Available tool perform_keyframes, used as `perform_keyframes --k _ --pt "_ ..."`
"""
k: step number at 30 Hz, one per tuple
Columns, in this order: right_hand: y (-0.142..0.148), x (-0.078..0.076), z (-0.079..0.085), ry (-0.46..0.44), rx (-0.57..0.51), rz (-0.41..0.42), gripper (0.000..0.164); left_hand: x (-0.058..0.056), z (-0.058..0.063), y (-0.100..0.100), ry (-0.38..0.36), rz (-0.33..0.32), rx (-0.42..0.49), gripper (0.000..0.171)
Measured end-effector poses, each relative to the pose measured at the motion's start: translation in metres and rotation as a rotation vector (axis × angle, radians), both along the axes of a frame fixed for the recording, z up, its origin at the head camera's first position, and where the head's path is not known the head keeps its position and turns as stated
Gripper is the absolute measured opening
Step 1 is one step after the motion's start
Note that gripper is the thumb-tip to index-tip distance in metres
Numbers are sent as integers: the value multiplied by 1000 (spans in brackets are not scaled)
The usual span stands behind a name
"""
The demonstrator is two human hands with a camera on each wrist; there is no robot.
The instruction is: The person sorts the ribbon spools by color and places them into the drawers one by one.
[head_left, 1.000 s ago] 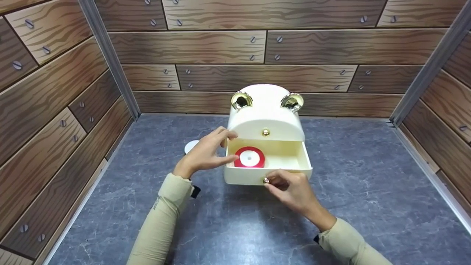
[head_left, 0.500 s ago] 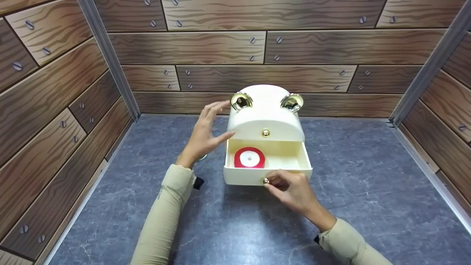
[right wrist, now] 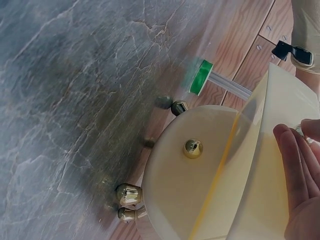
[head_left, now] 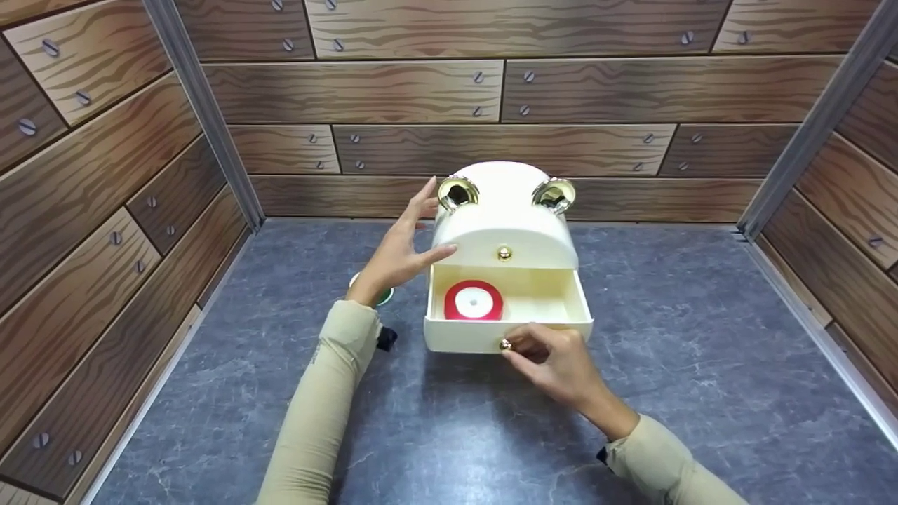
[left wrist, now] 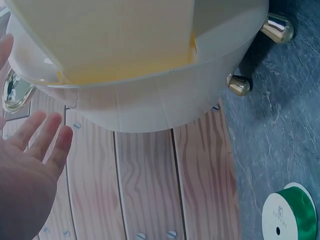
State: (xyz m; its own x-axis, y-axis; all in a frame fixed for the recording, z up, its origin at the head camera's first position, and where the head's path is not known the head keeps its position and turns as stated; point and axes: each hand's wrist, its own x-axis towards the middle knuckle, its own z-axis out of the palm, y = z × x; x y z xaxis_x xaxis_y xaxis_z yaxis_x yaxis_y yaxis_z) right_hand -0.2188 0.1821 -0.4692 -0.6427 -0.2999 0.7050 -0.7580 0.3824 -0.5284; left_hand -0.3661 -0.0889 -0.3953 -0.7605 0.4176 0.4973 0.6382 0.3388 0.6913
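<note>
A cream frog-shaped drawer box [head_left: 501, 200] with gold eyes stands on the dark marbled tabletop, its lower drawer [head_left: 463, 337] pulled out. Flat in the drawer's left part lies a red ribbon spool [head_left: 473, 303] with a white centre. My right hand [head_left: 558, 365] pinches the drawer's small gold knob [head_left: 505, 344] between thumb and fingers. My left hand [head_left: 400, 256], fingers spread, is at the box's left side, thumb by its upper front and fingertips near the left eye. Behind the left wrist, a green ribbon spool [left wrist: 300, 212] with white sides is partly hidden in the head view.
Wood-plank-patterned walls [head_left: 421, 91] with printed screws rise at the back and both sides, joined by grey metal corner posts [head_left: 203, 105]. Above the drawer, a second gold knob [head_left: 504, 254] sits on the box's rounded front.
My left hand has moved from over the drawer's left corner up and back to the box's left side. The right hand stays on the knob, and the drawer and red spool have not moved.
</note>
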Motion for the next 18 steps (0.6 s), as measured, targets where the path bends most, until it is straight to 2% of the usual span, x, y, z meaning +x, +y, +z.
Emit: perform_keyframes --k 8,18 --pt "0 0 -1 2 2 -4 25 -2 -2 3 -7 1 -31 100" --pt "2 -3 -1 23 -6 1 26 -3 5 1 -10 -3 -51 103"
